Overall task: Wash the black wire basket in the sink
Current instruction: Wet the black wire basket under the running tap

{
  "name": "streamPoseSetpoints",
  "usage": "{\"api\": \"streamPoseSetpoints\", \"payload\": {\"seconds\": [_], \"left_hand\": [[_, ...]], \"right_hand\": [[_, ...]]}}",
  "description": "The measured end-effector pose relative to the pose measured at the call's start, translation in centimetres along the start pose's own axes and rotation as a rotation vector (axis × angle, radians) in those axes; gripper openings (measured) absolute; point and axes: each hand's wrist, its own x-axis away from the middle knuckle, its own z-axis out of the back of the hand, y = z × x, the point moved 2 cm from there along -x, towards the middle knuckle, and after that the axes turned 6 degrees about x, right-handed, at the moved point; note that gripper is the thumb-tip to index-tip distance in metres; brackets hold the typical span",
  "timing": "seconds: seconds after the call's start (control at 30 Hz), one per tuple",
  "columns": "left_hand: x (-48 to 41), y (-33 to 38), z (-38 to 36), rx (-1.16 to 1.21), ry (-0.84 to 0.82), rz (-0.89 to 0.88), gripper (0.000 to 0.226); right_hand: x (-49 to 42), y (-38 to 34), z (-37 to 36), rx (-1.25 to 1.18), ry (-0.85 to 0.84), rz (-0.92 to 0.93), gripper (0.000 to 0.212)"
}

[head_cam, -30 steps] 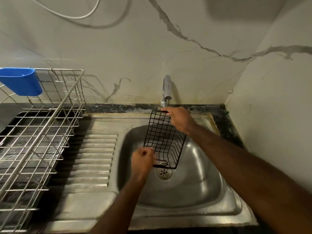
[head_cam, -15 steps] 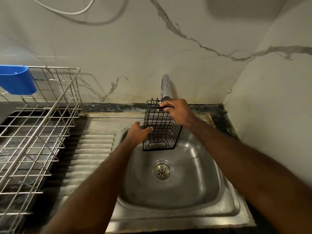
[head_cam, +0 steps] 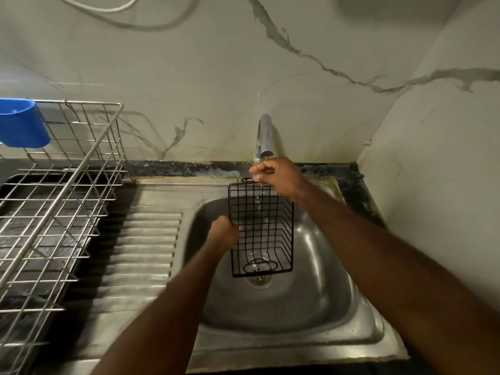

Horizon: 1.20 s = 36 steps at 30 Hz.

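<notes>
The black wire basket (head_cam: 261, 228) hangs over the steel sink (head_cam: 319, 301), tilted with its open side towards me and its lower end above the drain (head_cam: 259, 280). My left hand (head_cam: 224, 234) grips the basket's left edge with curled fingers. At the basket's top rim, right under the tap (head_cam: 263, 136), my right hand (head_cam: 276, 177) holds on with fingers curled. A thin stream of water falls from the spout past those fingers and through the wire grid.
A metal dish rack (head_cam: 67, 185) with a blue plastic cup (head_cam: 21, 123) stands on the left. The ribbed drainboard (head_cam: 146, 253) lies between rack and bowl. Marble walls close in behind and on the right. A white cable (head_cam: 113, 8) hangs on the back wall.
The basket has come down lower into the bowl. My left hand went from touching its side to gripping its left edge. Water now runs over the basket.
</notes>
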Motion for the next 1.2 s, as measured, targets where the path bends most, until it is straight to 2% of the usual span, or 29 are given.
{"api": "streamPoseSetpoints", "payload": {"seconds": [0.1,0.2,0.3,0.47,0.67,0.8,0.9,1.0,1.07,1.2], "left_hand": [[1.0,-0.9,-0.9,0.0,-0.058,0.024,0.024],[1.6,-1.5,-1.9,0.042,-0.109,0.054,0.027],[2.2,-1.4,-2.4,0.227,-0.103,0.115,0.028],[3.3,-1.1,-2.9,0.537,-0.105,0.258,0.015],[3.0,-1.2,-2.5,0.622,-0.084,0.265,0.013],[3.3,-1.3,-2.5,0.671,-0.081,0.271,0.012],[3.5,-1.5,-2.7,0.699,-0.089,0.276,0.012],[3.5,-1.7,-2.9,0.721,-0.106,0.271,0.019],[3.6,-1.7,-2.9,0.735,-0.118,0.267,0.021],[3.6,-1.6,-2.7,0.742,-0.121,0.278,0.023]], "right_hand": [[-0.1,0.9,-0.1,-0.071,0.064,-0.061,0.02],[-0.1,1.4,-0.2,-0.256,0.126,-0.169,0.014],[-0.2,1.4,-0.4,-0.447,0.09,-0.258,0.012],[-0.6,0.9,-0.6,-0.503,0.062,-0.307,0.01],[-1.5,1.3,1.0,-0.297,0.217,-0.318,0.015],[-3.2,1.6,1.9,-0.152,0.263,-0.275,0.021],[-4.3,1.4,1.7,-0.014,0.183,-0.234,0.004],[-5.2,1.1,1.2,0.12,0.073,-0.209,0.013],[-5.5,0.9,0.8,0.148,0.006,-0.228,0.005],[-5.9,1.7,0.0,0.137,-0.1,-0.282,0.025]]}}
